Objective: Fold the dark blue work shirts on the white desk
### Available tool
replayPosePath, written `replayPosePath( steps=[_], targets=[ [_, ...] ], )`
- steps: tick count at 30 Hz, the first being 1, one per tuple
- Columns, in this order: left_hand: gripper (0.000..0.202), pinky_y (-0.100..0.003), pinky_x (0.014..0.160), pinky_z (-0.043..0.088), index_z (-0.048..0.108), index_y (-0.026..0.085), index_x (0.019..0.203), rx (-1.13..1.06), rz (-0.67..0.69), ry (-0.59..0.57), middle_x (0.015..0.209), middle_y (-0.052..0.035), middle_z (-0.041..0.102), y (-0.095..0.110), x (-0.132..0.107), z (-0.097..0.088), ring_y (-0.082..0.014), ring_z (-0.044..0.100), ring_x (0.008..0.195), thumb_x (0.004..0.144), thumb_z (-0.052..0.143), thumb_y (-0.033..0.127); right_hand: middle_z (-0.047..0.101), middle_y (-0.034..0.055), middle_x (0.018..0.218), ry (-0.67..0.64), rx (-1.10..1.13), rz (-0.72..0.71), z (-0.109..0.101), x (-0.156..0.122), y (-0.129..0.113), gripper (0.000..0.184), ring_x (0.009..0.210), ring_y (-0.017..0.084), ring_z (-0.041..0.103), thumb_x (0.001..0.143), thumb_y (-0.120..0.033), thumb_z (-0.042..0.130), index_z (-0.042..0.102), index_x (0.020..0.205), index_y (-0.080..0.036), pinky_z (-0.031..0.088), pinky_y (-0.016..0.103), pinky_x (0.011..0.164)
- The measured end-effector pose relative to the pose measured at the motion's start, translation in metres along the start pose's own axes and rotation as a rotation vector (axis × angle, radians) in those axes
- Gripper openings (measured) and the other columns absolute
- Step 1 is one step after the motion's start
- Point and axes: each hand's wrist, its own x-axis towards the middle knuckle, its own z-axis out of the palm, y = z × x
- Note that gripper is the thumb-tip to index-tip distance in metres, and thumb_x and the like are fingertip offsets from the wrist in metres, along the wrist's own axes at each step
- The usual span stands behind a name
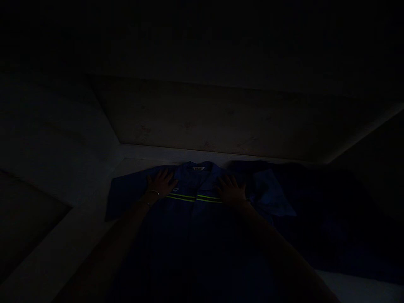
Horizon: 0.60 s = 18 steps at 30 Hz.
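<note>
A dark blue short-sleeved shirt (189,223) lies spread front up, with its collar at the far end and yellow-green stripes across the chest. My left hand (161,184) rests flat on the shirt's left shoulder area, fingers spread, just above a small badge. On the other side of the collar, my right hand (232,190) presses flat on the chest with its fingers apart. Both sleeves stretch outward, the right one looking lighter. Deep shadow hides the lower part of the shirt.
More dark blue cloth (328,214) lies to the right, its shape hard to make out. A pale surface (41,256) shows at the left under the shirt. Beyond the collar is a panel (202,118) with faint reddish marks. The whole scene is very dark.
</note>
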Motion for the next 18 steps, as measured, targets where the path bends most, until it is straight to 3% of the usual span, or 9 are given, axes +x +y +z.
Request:
replayPosePath(
  steps=[3, 5, 7, 9, 12, 15, 18],
  targets=[
    [0.057, -0.047, 0.114, 0.029, 0.053, 0.024, 0.134, -0.045, 0.014, 0.132, 0.149, -0.0081, 0.044, -0.013, -0.007, -0.013, -0.0264, 0.04, 0.136, 0.092, 0.03, 0.056, 0.04, 0.0093, 0.151, 0.096, 0.031, -0.047, -0.01, -0.015, -0.001, 0.053, 0.142, 0.032, 0.026, 0.098, -0.051, 0.029, 0.043, 0.143, -0.025, 0.0, 0.074, 0.107],
    [0.054, -0.037, 0.109, 0.036, 0.054, 0.016, 0.131, -0.024, -0.021, 0.211, 0.141, -0.012, 0.051, -0.037, -0.024, -0.026, -0.0237, 0.048, 0.128, 0.093, 0.03, 0.048, 0.048, 0.0091, 0.145, 0.175, 0.032, -0.1, -0.015, -0.036, 0.0, 0.047, 0.137, 0.026, 0.035, 0.1, -0.043, 0.028, 0.05, 0.137, -0.023, 0.001, 0.065, 0.113],
    [0.055, -0.041, 0.105, 0.04, 0.055, 0.012, 0.127, 0.064, -0.116, 0.249, 0.132, -0.0166, 0.056, -0.072, -0.048, -0.036, -0.0283, 0.053, 0.121, 0.092, 0.032, 0.047, 0.051, 0.0074, 0.143, 0.207, 0.026, -0.148, -0.015, -0.065, 0.001, 0.044, 0.135, 0.025, 0.038, 0.1, -0.041, 0.03, 0.053, 0.133, -0.024, 0.001, 0.059, 0.116],
    [0.056, -0.05, 0.098, 0.042, 0.057, 0.009, 0.121, 0.18, -0.231, 0.228, 0.125, -0.0218, 0.059, -0.112, -0.077, -0.041, -0.0357, 0.056, 0.115, 0.09, 0.034, 0.049, 0.048, 0.0059, 0.145, 0.211, 0.026, -0.145, -0.012, -0.094, 0.007, 0.042, 0.136, 0.028, 0.037, 0.098, -0.042, 0.034, 0.053, 0.133, -0.027, 0.002, 0.061, 0.116],
    [0.042, -0.055, 0.101, 0.037, 0.061, 0.012, 0.117, 0.235, -0.208, 0.113, 0.129, -0.0226, 0.058, -0.158, -0.115, -0.044, -0.0374, 0.05, 0.124, 0.087, 0.039, 0.031, 0.046, 0.0097, 0.146, 0.275, 0.085, -0.057, -0.007, -0.126, 0.026, 0.046, 0.135, 0.032, 0.038, 0.097, -0.043, 0.035, 0.052, 0.134, -0.023, 0.015, 0.062, 0.114],
    [0.04, -0.051, 0.107, 0.032, 0.063, 0.013, 0.114, 0.114, -0.24, 0.073, 0.132, -0.0208, 0.058, -0.169, -0.13, -0.05, -0.0333, 0.044, 0.131, 0.083, 0.039, 0.022, 0.051, 0.0151, 0.14, 0.384, 0.247, 0.0, -0.014, -0.133, 0.061, 0.051, 0.127, 0.029, 0.048, 0.096, -0.045, 0.033, 0.053, 0.133, -0.016, 0.037, 0.048, 0.107],
    [0.048, -0.054, 0.097, 0.04, 0.065, 0.007, 0.102, 0.007, -0.409, 0.067, 0.111, -0.0263, 0.067, -0.161, -0.124, -0.063, -0.0402, 0.056, 0.115, 0.084, 0.038, 0.042, 0.057, 0.0199, 0.128, 0.53, 0.289, 0.253, -0.029, -0.121, 0.106, 0.057, 0.118, 0.033, 0.054, 0.092, -0.051, 0.038, 0.056, 0.128, -0.011, 0.043, 0.047, 0.1]
  ],
)
